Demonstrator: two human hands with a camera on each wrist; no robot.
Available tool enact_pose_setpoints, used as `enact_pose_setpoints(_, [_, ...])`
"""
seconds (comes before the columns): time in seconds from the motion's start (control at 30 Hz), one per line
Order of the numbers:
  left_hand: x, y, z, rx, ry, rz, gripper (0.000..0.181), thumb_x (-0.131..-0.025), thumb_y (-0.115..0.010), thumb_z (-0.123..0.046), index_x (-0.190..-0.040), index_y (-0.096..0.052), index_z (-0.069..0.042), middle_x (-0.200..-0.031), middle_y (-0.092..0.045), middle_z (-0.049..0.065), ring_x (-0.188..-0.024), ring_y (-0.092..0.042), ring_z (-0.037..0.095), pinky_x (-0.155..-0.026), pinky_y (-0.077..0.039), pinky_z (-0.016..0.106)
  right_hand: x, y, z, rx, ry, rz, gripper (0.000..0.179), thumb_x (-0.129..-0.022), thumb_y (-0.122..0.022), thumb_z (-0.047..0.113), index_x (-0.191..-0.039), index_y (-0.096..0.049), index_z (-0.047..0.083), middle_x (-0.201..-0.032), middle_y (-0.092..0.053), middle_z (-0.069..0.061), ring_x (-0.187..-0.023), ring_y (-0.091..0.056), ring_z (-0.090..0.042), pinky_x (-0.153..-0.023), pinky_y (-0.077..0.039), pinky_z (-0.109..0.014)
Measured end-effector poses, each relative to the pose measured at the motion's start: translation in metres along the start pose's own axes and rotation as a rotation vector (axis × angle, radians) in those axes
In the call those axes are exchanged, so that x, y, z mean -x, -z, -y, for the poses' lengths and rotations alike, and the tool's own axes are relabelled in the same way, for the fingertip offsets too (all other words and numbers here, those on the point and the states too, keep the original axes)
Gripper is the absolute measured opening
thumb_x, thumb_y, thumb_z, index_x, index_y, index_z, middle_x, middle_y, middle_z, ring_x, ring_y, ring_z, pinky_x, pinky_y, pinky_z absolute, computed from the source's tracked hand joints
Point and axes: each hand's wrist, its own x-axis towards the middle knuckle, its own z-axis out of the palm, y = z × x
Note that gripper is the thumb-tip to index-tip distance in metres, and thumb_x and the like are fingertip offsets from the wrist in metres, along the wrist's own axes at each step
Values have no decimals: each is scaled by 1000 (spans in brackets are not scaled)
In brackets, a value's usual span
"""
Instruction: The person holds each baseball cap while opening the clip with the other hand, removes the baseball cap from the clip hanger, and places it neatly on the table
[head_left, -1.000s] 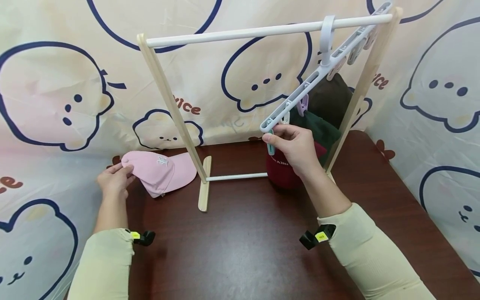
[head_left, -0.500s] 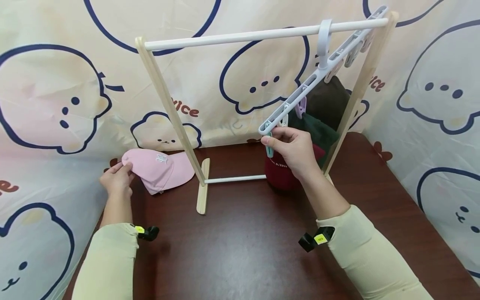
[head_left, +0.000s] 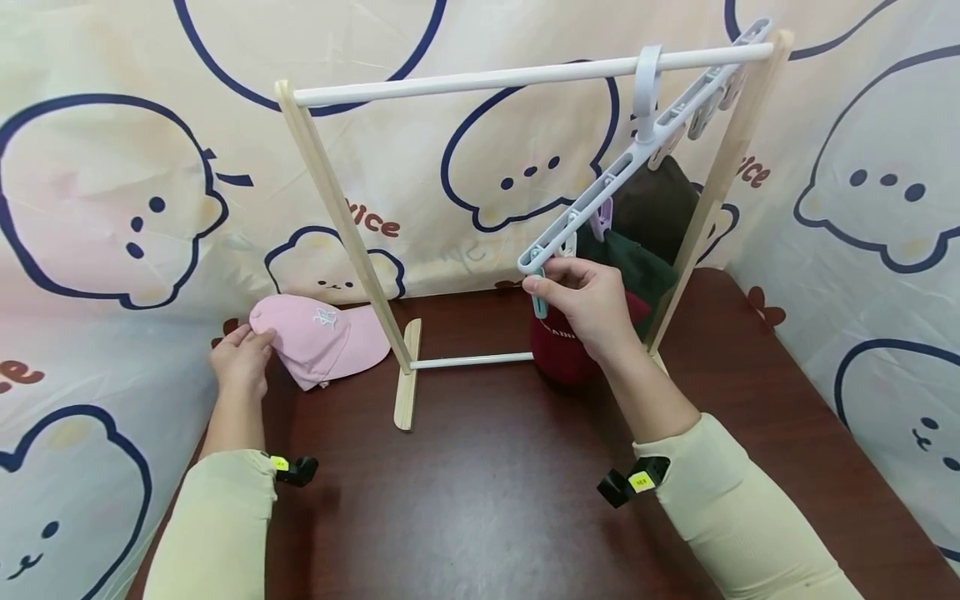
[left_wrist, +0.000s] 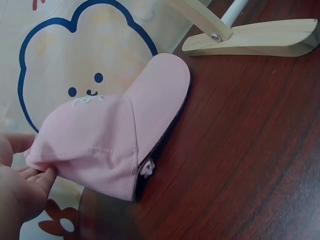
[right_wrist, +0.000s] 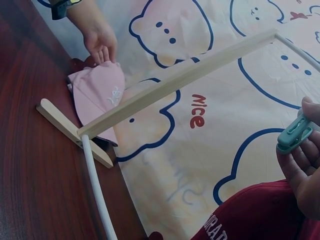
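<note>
At the left of the head view, my left hand [head_left: 243,362] pinches the crown of a pink baseball cap [head_left: 311,333]. The cap's brim points right, towards the foot of the rack, as the left wrist view also shows for the cap [left_wrist: 95,145]. My right hand [head_left: 592,304] grips a teal clothespin [right_wrist: 295,132] at the near end of a grey-white clip hanger [head_left: 630,158]. Hooked over the rack's top bar, the hanger slopes down towards me. Beneath it hang a red cap [head_left: 558,350], a green cap [head_left: 637,262] and a dark brown cap [head_left: 660,204], partly hidden behind one another.
A wooden rack [head_left: 337,200] with white upper bar [head_left: 465,82] and lower bar [head_left: 472,361] stands on the dark brown table [head_left: 450,500]. Its left foot [head_left: 407,392] lies close to the pink cap's brim. A cartoon-printed curtain [head_left: 480,167] closes off the back and sides.
My left hand has shifted slightly right, still on the pink cap, whose crown moves slightly with it. My right hand stays at the teal clothespin. The head view has tilted a little.
</note>
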Motion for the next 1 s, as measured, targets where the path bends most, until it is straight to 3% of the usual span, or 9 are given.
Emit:
enact_pose_setpoints(0.13, [1,3,1,-35,21,17,72,-94,-61,-3,-156,-25,-9,-163,-20,7,-143,-33,17,-113,-30,28,1,1,1,2,1,0,35,-86,-78,26,-113,-73,4,-92,-73,2,-91,-64,-22,-78,-57,-27])
enact_pose_setpoints(0.27, [3,6,3,-54,38,-37,72,-94,-62,-7,-156,-26,-10,-162,-23,8,-142,-36,18,-112,-32,28,1,0,1,2,7,1,35,-85,-78,26,-112,-74,4,-92,-73,2,-92,-63,-22,-78,-57,-27])
enact_pose_setpoints(0.37, [6,6,5,-109,8,-84,70,-95,-61,-14,-155,-26,-10,-161,-26,8,-143,-35,16,-113,-32,27,2,0,1,-2,7,2,34,-86,-78,26,-111,-74,4,-91,-73,2,-93,-62,-22,-78,-57,-27])
enact_pose_setpoints(0.53, [14,4,3,-188,-101,-103,70,-96,-60,-21,-155,-26,-8,-161,-27,9,-145,-30,13,-114,-29,21,3,1,1,-5,13,5,33,-86,-77,25,-111,-73,3,-91,-73,3,-93,-62,-22,-78,-57,-27])
enact_pose_setpoints(0.77, [29,-6,-9,-130,-275,-52,65,-94,-63,-19,-151,-35,-6,-155,-37,14,-142,-39,16,-113,-33,22,4,1,1,-7,21,8,34,-86,-77,24,-112,-72,2,-90,-73,4,-93,-62,-22,-79,-57,-27])
enact_pose_setpoints(0.9, [45,-19,-16,-77,-380,-49,48,-89,-71,-14,-134,-58,-5,-126,-64,10,-117,-59,15,-101,-45,20,5,1,2,-9,20,7,34,-86,-77,24,-111,-73,2,-90,-73,4,-93,-62,-22,-78,-57,-27])
enact_pose_setpoints(1.0, [60,-30,-21,-22,-469,-12,33,-84,-75,-10,-116,-68,-5,-97,-68,-1,-94,-63,10,-87,-49,16,5,1,3,-8,25,9,34,-86,-77,24,-111,-73,2,-90,-73,4,-93,-62,-22,-78,-57,-27])
